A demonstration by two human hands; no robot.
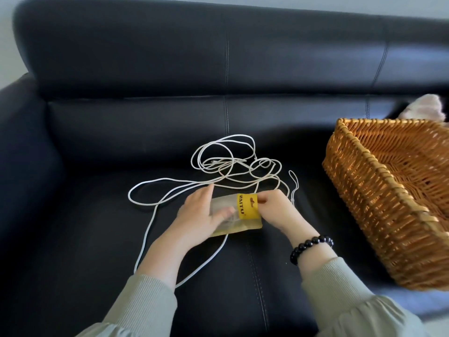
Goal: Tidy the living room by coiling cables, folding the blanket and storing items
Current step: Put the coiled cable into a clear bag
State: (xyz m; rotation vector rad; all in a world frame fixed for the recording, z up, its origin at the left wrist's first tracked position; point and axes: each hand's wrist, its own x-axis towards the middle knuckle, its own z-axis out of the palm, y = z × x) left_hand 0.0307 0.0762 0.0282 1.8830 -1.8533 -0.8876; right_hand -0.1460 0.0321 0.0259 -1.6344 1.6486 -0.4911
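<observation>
Step in hand, as judged: storing. A clear pouch (220, 205) w/ yellow header is held down on the sofa (121, 132) seat. Left hand (201, 212) is laid flat on it, fingers straight & slightly spread; right hand (274, 210) fingers are pinched on the yellow end. White cable (226, 161) is seen uncoiled, sprawled just behind the hands, one run emerging from under the pouch. Wicker basket (376, 215) stands apart, right. Next move, est.: pouch to be set in basket, cable then gathered in loops w/o snagging
</observation>
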